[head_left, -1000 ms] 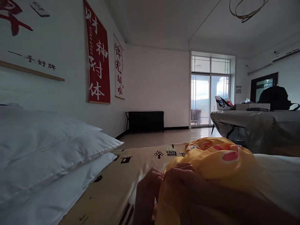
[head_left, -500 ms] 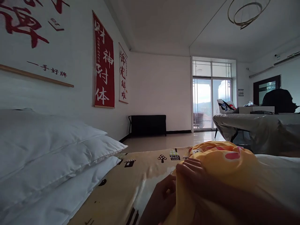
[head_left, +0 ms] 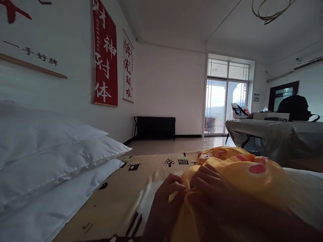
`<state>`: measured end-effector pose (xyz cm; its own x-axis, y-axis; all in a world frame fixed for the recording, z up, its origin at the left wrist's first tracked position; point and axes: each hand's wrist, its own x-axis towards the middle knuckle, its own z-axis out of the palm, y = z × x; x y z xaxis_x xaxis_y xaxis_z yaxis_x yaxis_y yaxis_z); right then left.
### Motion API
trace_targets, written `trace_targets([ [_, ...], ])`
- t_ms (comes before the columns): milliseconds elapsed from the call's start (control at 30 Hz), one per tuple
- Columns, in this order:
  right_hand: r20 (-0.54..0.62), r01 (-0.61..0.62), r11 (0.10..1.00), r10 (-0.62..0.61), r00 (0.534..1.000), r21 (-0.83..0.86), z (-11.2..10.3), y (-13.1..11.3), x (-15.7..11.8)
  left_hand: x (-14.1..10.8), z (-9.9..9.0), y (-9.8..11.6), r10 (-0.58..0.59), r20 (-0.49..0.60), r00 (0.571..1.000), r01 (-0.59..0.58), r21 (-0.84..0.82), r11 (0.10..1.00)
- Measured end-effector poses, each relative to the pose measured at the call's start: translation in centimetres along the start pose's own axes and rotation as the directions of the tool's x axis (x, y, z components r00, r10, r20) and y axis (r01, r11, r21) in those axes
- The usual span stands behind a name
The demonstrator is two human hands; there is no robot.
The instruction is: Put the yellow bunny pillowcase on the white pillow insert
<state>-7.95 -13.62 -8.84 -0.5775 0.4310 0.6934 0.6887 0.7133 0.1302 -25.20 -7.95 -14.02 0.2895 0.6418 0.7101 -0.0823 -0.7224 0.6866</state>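
A yellow cloth [head_left: 242, 168] with pink and red prints lies bunched up at the front right; whether it is a bedding cover I cannot tell. My left hand [head_left: 168, 198] has its fingers bent and pinches the cloth's near edge. Close beside it, my right hand [head_left: 208, 185] is closed on the same cloth, knuckles up. A fold of it hangs down between and below both hands. Beneath lies a beige sheet [head_left: 148, 168] printed with mushrooms and houses. The fingertips are partly hidden in the folds.
White pillows [head_left: 63, 144] are stacked at the left. White bedding [head_left: 305, 181] lies at the right. Behind it stands a table [head_left: 264, 127] under a plastic cover, with a black bag [head_left: 294, 107] on it. A black folded frame [head_left: 155, 127] leans at the far wall.
My left hand has risen and moved up against my right hand, now pinching the cloth beside it. The view has shifted slightly downward and to the right.
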Motion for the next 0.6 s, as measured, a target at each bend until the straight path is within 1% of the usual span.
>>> trace_targets([
  [67,0.099,-0.047,0.999,0.048,0.994,-0.009,-1.0,0.1,-0.6,-0.2,0.8,0.8,0.035,-0.050,0.998,-0.031,0.087,0.996],
  [100,0.134,-0.054,0.999,0.053,0.990,0.006,-1.4,0.2,-0.9,-0.3,1.3,1.2,0.055,-0.059,0.997,-0.048,0.115,0.992],
  [133,0.156,-0.055,0.998,0.050,0.987,0.032,-1.5,0.3,-1.1,-0.3,1.8,1.4,0.066,-0.061,0.996,-0.058,0.124,0.991],
  [200,0.178,-0.031,0.995,0.013,0.984,0.096,-1.3,0.6,-1.3,-0.2,2.6,1.5,0.072,-0.064,0.995,-0.066,0.089,0.994],
  [267,0.176,0.011,0.988,-0.038,0.984,0.151,-0.7,1.1,-1.3,0.1,3.1,0.9,0.037,-0.097,0.995,-0.031,0.056,0.998],
  [333,0.164,0.036,0.982,-0.067,0.984,0.184,0.1,2.2,-1.1,0.5,2.9,-0.2,-0.005,-0.215,0.976,0.028,0.102,0.994],
  [367,0.154,0.021,0.980,-0.052,0.987,0.199,0.5,2.9,-0.9,0.7,2.6,-0.8,-0.010,-0.299,0.954,0.060,0.159,0.985],
  [400,0.134,-0.024,0.978,-0.004,0.991,0.208,0.7,3.7,-0.7,0.8,2.1,-1.4,-0.011,-0.367,0.930,0.101,0.225,0.969],
  [433,0.101,-0.095,0.973,0.075,0.992,0.209,0.9,4.6,-0.4,1.0,1.5,-1.9,-0.018,-0.398,0.917,0.142,0.286,0.947],
  [467,0.061,-0.187,0.961,0.178,0.982,0.205,1.0,5.5,-0.2,1.1,0.9,-2.4,-0.041,-0.382,0.923,0.178,0.332,0.926],
  [500,0.017,-0.284,0.938,0.286,0.958,0.200,1.1,6.4,0.1,1.2,0.3,-2.8,-0.083,-0.326,0.942,0.204,0.356,0.912],
  [533,-0.021,-0.369,0.909,0.380,0.925,0.194,1.1,7.3,0.3,1.2,-0.2,-3.1,-0.131,-0.245,0.961,0.215,0.358,0.908],
  [567,-0.046,-0.433,0.881,0.449,0.892,0.192,1.1,8.0,0.4,1.3,-0.5,-3.3,-0.167,-0.158,0.973,0.213,0.343,0.915],
  [600,-0.057,-0.474,0.858,0.493,0.868,0.195,1.1,8.5,0.6,1.3,-0.7,-3.5,-0.187,-0.082,0.979,0.203,0.317,0.926],
])
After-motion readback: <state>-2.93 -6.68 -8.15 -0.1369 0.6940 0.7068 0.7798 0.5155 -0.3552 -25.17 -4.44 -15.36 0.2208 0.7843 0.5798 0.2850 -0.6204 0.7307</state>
